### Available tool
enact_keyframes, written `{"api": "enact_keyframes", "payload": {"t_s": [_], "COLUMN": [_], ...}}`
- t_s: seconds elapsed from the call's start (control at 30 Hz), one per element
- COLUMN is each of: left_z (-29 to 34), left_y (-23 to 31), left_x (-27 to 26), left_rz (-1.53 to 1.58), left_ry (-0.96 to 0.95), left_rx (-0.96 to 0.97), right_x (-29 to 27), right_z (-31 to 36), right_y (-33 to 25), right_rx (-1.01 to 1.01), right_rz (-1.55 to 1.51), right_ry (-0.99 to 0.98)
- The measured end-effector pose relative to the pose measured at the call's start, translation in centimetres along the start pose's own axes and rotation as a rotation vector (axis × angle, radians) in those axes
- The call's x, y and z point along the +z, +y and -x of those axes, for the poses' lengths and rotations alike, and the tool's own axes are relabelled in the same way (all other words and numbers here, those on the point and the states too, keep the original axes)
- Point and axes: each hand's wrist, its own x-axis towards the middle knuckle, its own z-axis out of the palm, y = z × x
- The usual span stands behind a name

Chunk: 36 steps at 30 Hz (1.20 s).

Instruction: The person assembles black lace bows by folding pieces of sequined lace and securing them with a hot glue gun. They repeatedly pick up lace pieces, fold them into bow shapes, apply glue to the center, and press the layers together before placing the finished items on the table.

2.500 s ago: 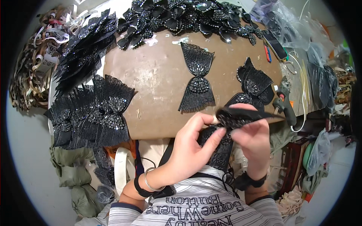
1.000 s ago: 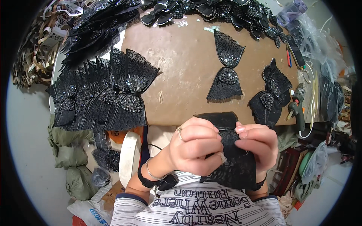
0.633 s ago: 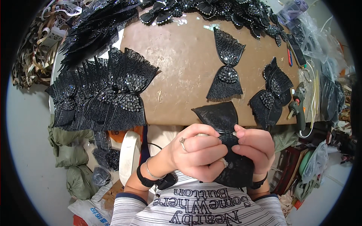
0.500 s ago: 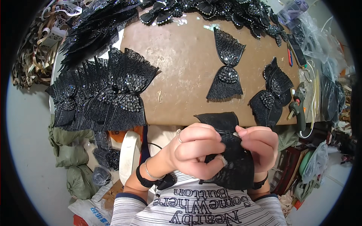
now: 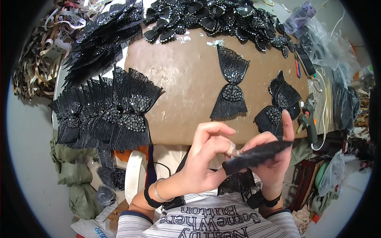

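A black lace bow-shaped piece point(image 5: 260, 156) is held between my hands in front of my chest, folded or tipped so that a narrow dark band faces up. My left hand point(image 5: 208, 154) pinches its left end, with the thumb beneath and the curled fingers near the middle. From the right, my right hand point(image 5: 274, 166) grips it, the index finger pointing up. More black lace point(image 5: 238, 183) hangs below the hands. On the table nearest them lie one beaded black lace bow point(image 5: 232, 93) and another beaded black bow point(image 5: 274, 115) farther right.
Overlapping beaded lace bows point(image 5: 131, 115) line the table's left side. Small black bows point(image 5: 210, 20) are heaped along the far edge. A glue gun point(image 5: 311, 123) with a white cord, a phone point(image 5: 304, 59) and clear plastic bags point(image 5: 337, 59) sit at the right.
The lace piece has turned from hanging broad side out to a tilted, narrow band. My right index finger has lifted. The whole table appears slightly lower in view.
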Motion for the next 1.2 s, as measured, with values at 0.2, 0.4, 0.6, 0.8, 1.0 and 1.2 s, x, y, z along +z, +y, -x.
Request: {"api": "enact_keyframes", "payload": {"t_s": [0.2,0.4,0.6,0.8,1.0,1.2], "left_z": [-1.5,-2.1,-1.3,-0.2,-0.4,-0.9], "left_y": [-0.4,0.0,-1.4,-4.3,-7.4,-7.2], "left_x": [0.3,-0.9,-1.7,-3.8,-3.5,-3.8], "left_rz": [-0.298,-0.452,-0.526,-0.638,-0.755,-0.837], "left_ry": [0.225,0.13,0.106,0.112,0.118,-0.002], "left_rx": [0.036,0.036,0.052,0.054,0.209,0.256], "right_x": [-1.9,-5.1,-7.7,-8.2,-9.5,-10.7], "right_z": [-1.7,-9.2,-11.1,-9.4,-5.2,-4.1], "right_y": [0.2,0.9,4.1,-1.2,-2.8,-3.0], "right_rx": [0.148,0.121,-0.01,-0.021,-0.049,0.146], "right_rz": [-0.192,0.002,0.788,0.898,0.869,0.488], "right_ry": [0.155,0.227,0.111,0.201,0.138,0.094]}}
